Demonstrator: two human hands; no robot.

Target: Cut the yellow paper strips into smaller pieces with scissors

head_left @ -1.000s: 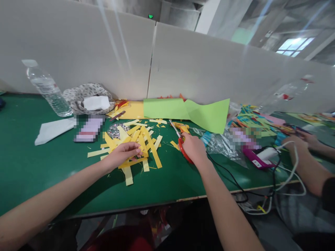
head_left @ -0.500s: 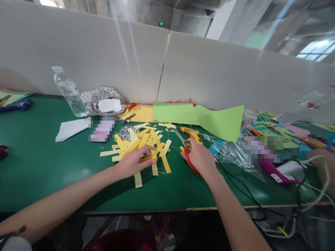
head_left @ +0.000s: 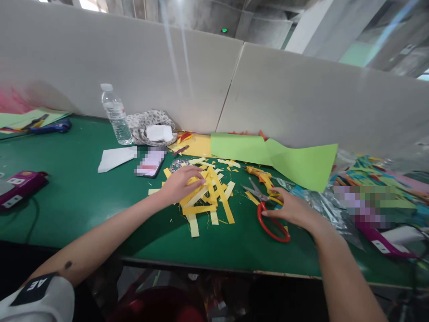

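Observation:
My left hand [head_left: 182, 184] rests on a loose pile of yellow paper strips [head_left: 200, 209], its fingers stretched out over them. Beyond its fingertips lies a small round heap of glittery bits [head_left: 179, 164], partly covered by strips. My right hand [head_left: 291, 206] has thumb and fingers apart beside red-handled scissors [head_left: 275, 227]. The scissors lie on the table with blades parted, and my thumb is at their handle. Just past my right fingers is a yellow glue gun [head_left: 261, 174]; whether they touch it I cannot tell.
Green paper [head_left: 301, 163] leans against the grey partition [head_left: 167, 67]. A water bottle [head_left: 117, 118], patterned cloth [head_left: 150, 118], and phone [head_left: 152, 162] stand or lie at back left. Right of me are clear plastic bags [head_left: 328, 210] and a purple power strip [head_left: 382, 239]; another purple power strip [head_left: 23, 188] lies left.
My right hand has loosened from the scissors, which now lie with blades apart. My left hand has shifted up over the strips, its fingers now flatter. The view has swung left.

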